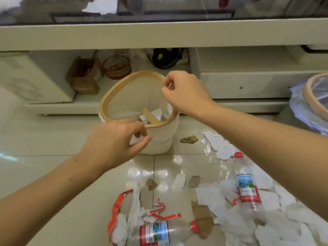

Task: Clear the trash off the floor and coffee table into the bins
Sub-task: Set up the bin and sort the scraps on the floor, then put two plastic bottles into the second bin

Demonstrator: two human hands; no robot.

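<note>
- Left hand: fingers loosely curled, holding nothing, at near rim of white bin.
- Right hand: pinching far rim, perhaps the liner.
- Bottles, paper scraps: on floor.

floor: shiny pale tiles with round light spots | cream cabinet with a low open shelf | on shelf: brown box, amber glass jar, dark thing | glass top above
</note>
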